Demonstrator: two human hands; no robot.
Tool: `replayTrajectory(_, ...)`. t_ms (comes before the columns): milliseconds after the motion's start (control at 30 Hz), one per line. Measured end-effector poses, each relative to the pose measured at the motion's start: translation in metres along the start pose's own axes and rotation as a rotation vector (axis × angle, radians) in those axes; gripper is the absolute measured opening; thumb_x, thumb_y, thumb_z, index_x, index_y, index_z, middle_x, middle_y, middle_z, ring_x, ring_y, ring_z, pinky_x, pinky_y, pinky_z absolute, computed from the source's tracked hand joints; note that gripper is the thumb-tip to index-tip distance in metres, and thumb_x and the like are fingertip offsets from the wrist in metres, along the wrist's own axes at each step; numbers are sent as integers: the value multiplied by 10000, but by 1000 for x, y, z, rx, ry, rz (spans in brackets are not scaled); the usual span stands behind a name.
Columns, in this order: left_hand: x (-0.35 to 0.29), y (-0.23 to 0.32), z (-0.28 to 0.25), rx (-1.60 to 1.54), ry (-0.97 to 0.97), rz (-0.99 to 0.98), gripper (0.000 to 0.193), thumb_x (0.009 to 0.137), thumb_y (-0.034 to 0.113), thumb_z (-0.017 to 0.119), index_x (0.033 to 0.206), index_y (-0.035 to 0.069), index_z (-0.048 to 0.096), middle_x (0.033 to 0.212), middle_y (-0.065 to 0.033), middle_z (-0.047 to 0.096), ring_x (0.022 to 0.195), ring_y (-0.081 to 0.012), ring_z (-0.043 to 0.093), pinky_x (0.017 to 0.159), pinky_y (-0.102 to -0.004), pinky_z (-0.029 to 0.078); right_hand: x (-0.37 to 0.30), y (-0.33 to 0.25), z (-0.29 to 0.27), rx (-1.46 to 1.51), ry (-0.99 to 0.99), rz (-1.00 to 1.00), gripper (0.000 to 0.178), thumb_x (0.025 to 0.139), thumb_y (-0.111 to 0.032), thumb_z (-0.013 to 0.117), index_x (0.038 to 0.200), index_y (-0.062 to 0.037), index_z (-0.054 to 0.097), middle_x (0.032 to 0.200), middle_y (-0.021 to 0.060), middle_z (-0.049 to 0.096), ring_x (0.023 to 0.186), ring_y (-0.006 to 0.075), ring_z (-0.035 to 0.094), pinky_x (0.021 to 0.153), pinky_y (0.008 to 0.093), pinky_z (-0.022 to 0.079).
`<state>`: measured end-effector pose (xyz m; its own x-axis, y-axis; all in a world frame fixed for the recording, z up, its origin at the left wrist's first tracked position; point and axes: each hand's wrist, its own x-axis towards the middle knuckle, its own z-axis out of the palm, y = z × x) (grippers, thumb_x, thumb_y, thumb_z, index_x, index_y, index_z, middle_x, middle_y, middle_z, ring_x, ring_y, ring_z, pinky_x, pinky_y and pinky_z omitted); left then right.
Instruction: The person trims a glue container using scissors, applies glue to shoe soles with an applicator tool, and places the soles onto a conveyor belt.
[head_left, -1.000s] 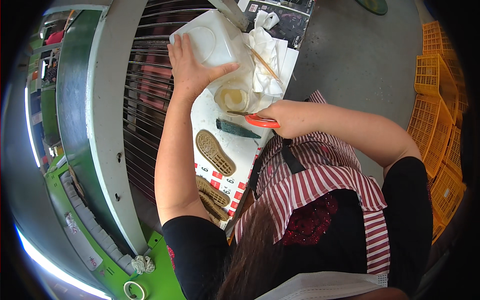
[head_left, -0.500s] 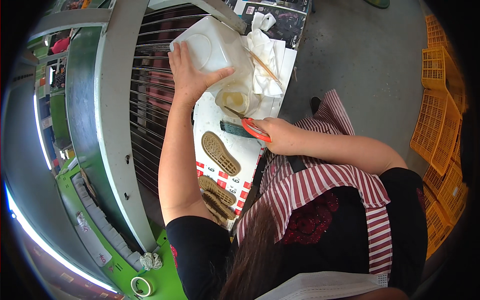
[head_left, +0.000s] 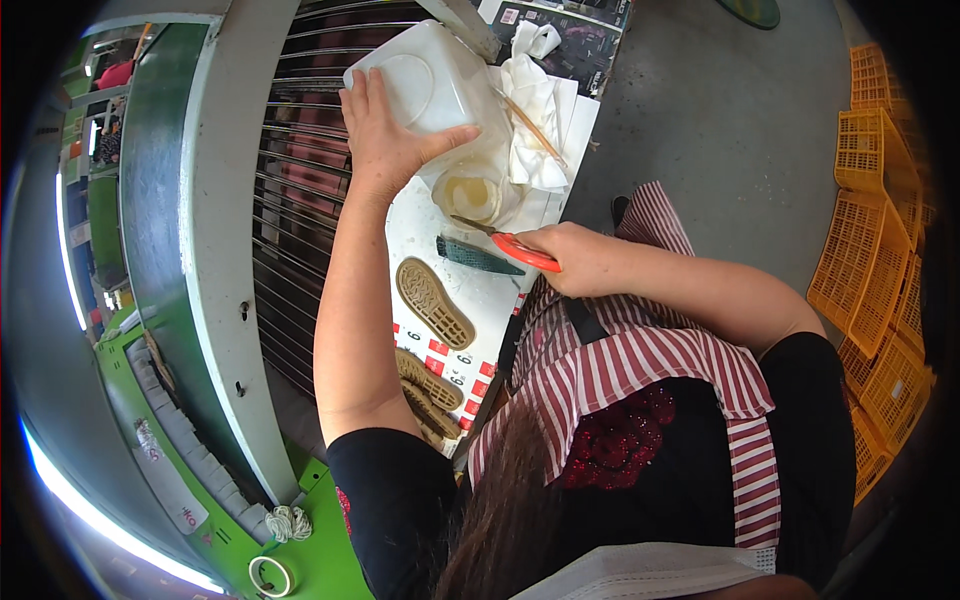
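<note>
My left hand (head_left: pixel 388 145) lies on a translucent white plastic jug (head_left: pixel 452 75), thumb and fingers spread wide across its wall, holding it. Toward me the jug has a round opening (head_left: pixel 470 192) with something yellowish inside. Red-handled scissors (head_left: pixel 527 252) are in my right hand (head_left: pixel 580 258), fingers wrapped round the handles. Their dark blades point left, at the near edge of the opening; whether they touch it I cannot tell. Just below the blades rests a dark green, wedge-shaped piece (head_left: pixel 478 256). A tan shoe sole (head_left: pixel 436 303) lies nearer to me.
More soles (head_left: pixel 430 382) lie on the white work surface (head_left: pixel 402 232) by my left forearm. White cloths (head_left: pixel 535 120) with a thin wooden stick (head_left: pixel 530 127) sit right of the jug. A metal-barred rack (head_left: pixel 290 200) stands on the left. Orange crates (head_left: pixel 872 240) are stacked at the far right.
My right hand has turned the scissors slightly, and their red handles now look flatter and closer together. My left hand keeps its place on the jug. The whole view has shifted a little.
</note>
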<state>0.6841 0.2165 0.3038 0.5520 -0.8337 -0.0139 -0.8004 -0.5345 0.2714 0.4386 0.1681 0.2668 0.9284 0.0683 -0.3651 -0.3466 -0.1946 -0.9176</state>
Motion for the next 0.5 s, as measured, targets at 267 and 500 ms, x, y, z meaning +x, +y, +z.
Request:
replayTrajectory(267, 3, 3, -1, 9, 1, 7, 1388, 409, 652, 829, 1419, -55, 192, 1495, -257, 140, 1392, -429, 95, 1127, -486, 197, 14, -2, 36, 12, 203, -27, 518, 685, 43, 539, 1199, 76, 483, 884, 297, 606, 889, 433, 600, 766, 450, 484)
replayTrajectory(500, 2, -4, 2, -10, 20, 11, 1381, 408, 651, 830, 1414, -62, 206, 1490, -260, 161, 1392, -420, 113, 1123, -464, 218, 12, -8, 46, 256, 265, 61, 291, 811, 1, 493, 1097, 57, 503, 773, 204, 596, 677, 308, 632, 611, 361, 503)
